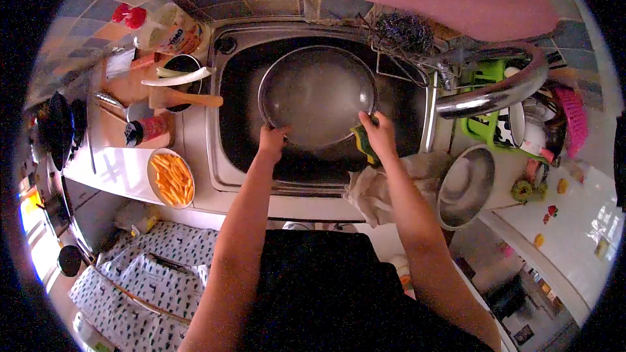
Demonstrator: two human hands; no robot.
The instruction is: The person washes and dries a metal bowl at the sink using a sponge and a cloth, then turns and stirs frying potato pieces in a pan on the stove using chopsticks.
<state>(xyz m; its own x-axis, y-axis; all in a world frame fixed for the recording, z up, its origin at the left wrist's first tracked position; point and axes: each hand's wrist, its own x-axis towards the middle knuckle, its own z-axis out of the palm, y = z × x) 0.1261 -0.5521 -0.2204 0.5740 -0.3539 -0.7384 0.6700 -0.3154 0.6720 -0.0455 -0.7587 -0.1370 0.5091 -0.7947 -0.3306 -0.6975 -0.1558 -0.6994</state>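
The fingers of the left hand [272, 141] were clamped on the near left edge of a large, round, grey metal pan [316, 94], and those of the right hand [381, 134] on its near right edge, with a yellow-and-green sponge [364, 146] against that hand. The pan was over the rectangular steel sink [213, 137]. Left of the sink stood an oval bowl of orange strips [171, 179]; a round metal bowl [466, 188] lay right, beside a crumpled pale cloth [372, 199].

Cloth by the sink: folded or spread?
Neither. The cloth is bunched in loose, uneven creases at the front right of the sink; an arm hides part of it.
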